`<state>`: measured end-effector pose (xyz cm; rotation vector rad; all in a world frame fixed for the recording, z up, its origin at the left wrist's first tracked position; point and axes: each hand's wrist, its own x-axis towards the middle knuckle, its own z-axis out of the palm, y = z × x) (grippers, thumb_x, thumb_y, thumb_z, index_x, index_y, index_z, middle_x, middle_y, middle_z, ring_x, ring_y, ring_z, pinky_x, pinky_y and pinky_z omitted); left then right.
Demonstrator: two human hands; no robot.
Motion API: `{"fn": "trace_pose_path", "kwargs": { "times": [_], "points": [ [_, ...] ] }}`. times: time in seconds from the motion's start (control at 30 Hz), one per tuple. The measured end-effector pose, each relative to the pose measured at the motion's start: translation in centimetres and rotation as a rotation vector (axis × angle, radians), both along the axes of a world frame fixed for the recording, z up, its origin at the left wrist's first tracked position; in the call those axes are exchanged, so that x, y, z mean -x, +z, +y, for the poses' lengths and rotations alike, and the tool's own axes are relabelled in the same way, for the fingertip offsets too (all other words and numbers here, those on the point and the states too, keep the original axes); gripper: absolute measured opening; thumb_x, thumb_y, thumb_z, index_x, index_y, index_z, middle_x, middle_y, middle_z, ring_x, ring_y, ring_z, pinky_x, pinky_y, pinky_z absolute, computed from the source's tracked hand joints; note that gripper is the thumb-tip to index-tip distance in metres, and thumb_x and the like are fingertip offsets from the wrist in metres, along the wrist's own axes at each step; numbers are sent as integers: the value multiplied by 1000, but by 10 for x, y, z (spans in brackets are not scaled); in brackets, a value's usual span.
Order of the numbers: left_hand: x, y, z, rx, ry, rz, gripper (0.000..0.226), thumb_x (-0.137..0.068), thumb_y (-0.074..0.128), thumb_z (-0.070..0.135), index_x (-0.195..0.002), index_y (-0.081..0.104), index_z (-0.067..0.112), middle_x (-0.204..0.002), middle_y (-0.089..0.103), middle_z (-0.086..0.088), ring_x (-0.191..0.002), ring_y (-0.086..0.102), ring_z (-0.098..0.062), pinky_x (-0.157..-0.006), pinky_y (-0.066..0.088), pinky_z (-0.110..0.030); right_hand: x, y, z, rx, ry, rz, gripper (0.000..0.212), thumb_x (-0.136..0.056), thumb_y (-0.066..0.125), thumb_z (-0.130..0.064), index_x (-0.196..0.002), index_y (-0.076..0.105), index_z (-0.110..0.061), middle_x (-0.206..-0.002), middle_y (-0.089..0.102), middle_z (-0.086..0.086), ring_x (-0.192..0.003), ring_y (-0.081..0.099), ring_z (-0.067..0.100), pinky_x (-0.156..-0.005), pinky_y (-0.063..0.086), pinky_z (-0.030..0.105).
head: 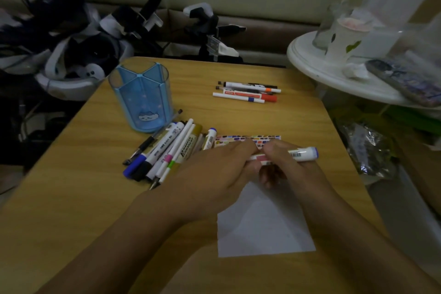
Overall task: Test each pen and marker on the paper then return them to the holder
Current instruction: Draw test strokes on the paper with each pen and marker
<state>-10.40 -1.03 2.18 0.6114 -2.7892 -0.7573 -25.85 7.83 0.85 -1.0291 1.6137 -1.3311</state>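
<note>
Early stage: both the left hand [222, 164] and right hand [284, 162] grasp a blue-capped marker [303, 153] above the blank paper [265, 227]; blue holder [143, 95] empty, pen pile [167, 148] untested.

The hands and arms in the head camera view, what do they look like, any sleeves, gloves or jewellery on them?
Both forearms are bare as far as the frame shows, with no sleeves in view. The left hand and right hand wear no gloves, and no watch or bracelet shows on either wrist. No ring is visible, though the dim light and curled fingers hide some of them. Nothing is marked or attached on either arm.
</note>
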Motion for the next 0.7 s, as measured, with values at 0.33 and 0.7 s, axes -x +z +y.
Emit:
{"fn": "trace_pose_path", "kwargs": {
  "times": [0.33, 0.7],
  "points": [
    [1, -4, 3, 51, -40, -29, 14, -103, 36, 39, -113, 39, 30, -104, 55, 11, -84, 51, -11, -71, 46, -35, -3, -2, 6, 42, 16, -48, 43, -86, 63, -39, -75, 65, 3, -68, 65, 18, -62, 60, 17, -61, 50, 28],
    [3, -3, -2, 33, -77, 53, 24, -99, 31, 54, -107, 49, 39, -80, 58, 15, -71, 54, -1, -60, 41, -21, -1, 4, 10, 53, 122, -73, 35, -89, 52, -35, -61, 72, -26, -62, 66, 7, -60, 63, 17, -64, 55, 28]
  ]
}}
